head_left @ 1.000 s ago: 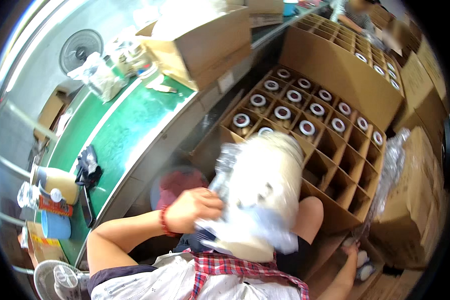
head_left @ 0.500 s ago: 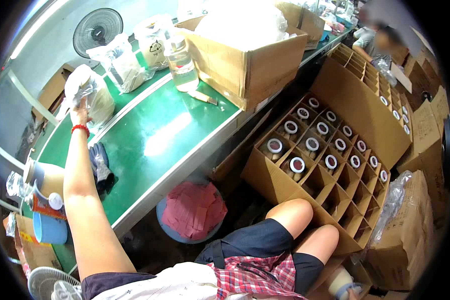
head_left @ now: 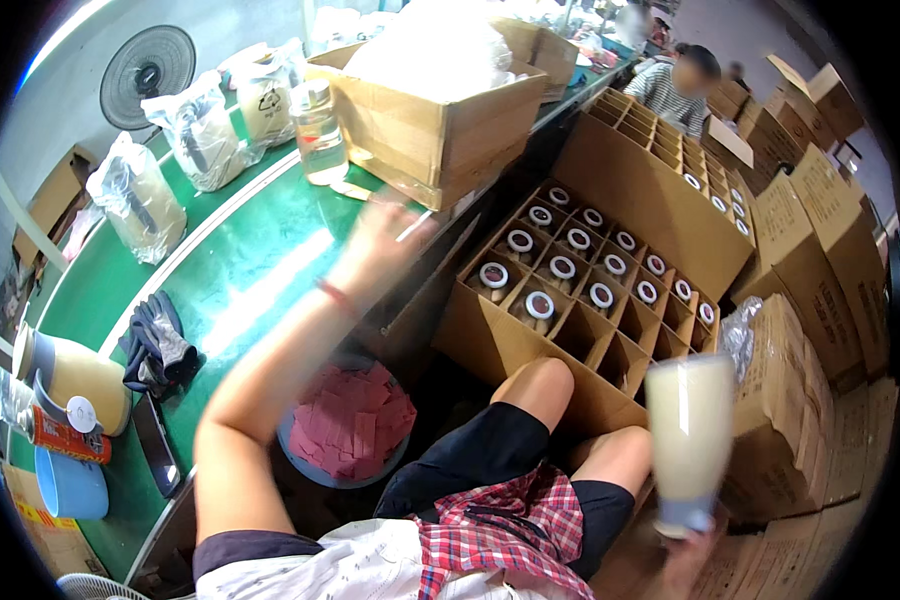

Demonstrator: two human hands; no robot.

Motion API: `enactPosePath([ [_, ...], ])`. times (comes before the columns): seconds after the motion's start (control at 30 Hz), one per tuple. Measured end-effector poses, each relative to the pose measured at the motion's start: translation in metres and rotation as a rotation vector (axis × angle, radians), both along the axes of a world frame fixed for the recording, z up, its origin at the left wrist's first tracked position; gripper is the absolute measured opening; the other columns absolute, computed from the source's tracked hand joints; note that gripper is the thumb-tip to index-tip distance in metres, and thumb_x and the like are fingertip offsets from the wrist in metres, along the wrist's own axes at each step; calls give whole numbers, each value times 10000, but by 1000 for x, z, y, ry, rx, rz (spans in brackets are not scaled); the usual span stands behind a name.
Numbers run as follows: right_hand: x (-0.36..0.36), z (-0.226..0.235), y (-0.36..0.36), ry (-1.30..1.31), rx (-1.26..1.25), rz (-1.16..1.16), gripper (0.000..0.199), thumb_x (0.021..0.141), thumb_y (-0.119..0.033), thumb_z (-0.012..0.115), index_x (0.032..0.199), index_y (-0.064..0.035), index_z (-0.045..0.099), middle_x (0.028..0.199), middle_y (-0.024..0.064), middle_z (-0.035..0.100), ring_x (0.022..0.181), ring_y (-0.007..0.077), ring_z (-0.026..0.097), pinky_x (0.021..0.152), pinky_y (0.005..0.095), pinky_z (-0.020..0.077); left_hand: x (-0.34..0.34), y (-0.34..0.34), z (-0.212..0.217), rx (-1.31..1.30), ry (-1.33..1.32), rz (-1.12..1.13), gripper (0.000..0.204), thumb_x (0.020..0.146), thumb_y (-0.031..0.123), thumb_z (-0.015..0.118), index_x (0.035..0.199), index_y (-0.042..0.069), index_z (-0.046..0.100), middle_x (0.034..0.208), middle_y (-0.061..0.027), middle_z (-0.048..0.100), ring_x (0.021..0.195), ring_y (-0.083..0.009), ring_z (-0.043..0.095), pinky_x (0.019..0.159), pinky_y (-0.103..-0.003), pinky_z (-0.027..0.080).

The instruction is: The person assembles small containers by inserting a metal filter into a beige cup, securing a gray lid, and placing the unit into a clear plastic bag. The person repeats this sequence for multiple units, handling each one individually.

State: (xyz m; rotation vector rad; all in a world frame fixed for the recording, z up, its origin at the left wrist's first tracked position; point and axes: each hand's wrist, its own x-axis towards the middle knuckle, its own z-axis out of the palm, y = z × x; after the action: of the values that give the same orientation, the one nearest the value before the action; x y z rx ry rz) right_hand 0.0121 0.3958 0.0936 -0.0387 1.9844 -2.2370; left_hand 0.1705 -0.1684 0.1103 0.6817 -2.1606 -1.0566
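My left hand (head_left: 390, 235), a red bracelet at its wrist, is over the bench's front edge beside the large open carton (head_left: 460, 140). Motion smears its fingers; a thin white streak shows at them, and I cannot tell whether it is held. Low on the right, my right hand (head_left: 692, 555) grips the grey-banded lower end of a tall cream-coloured container (head_left: 688, 425). This stands roughly upright, blurred, in front of the divided carton (head_left: 610, 385). White-ringed lidded jars (head_left: 562, 267) fill several of the carton's cells; other cells hold nothing.
On the green bench (head_left: 260, 290) are bagged cream containers (head_left: 135, 200), a clear jar of liquid (head_left: 318, 135), dark gloves (head_left: 158, 345), a phone (head_left: 157, 440) and a cream jug (head_left: 75, 380). Below sits a tub of pink pieces (head_left: 350, 420). A co-worker (head_left: 670, 90) is beyond the cartons.
My left hand has left the bagged container at the far left and swept right to the bench's front edge. My right hand has raised the cream-coloured container from the lower edge. The view has shifted.
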Motion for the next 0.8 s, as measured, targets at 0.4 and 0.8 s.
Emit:
enactPosePath([
  [0.4,-32,-15,-83,279,449,497,441,974,-261,478,1297,36,511,1298,154,555,1175,253,536,1003,356,396,-125,258,-36,-157,16,-645,377,997,322,458,1001,7,666,918,-164,652,871,-328,627,817,-396,483],
  [0.8,-117,-18,-126,-267,36,706,609,1003,-496,321,1314,-2,497,1382,154,501,1323,266,419,1117,405,284,-166,242,-95,333,16,-858,427,1027,345,347,1126,2,582,1360,-189,513,1344,-339,391,1094,-416,335],
])
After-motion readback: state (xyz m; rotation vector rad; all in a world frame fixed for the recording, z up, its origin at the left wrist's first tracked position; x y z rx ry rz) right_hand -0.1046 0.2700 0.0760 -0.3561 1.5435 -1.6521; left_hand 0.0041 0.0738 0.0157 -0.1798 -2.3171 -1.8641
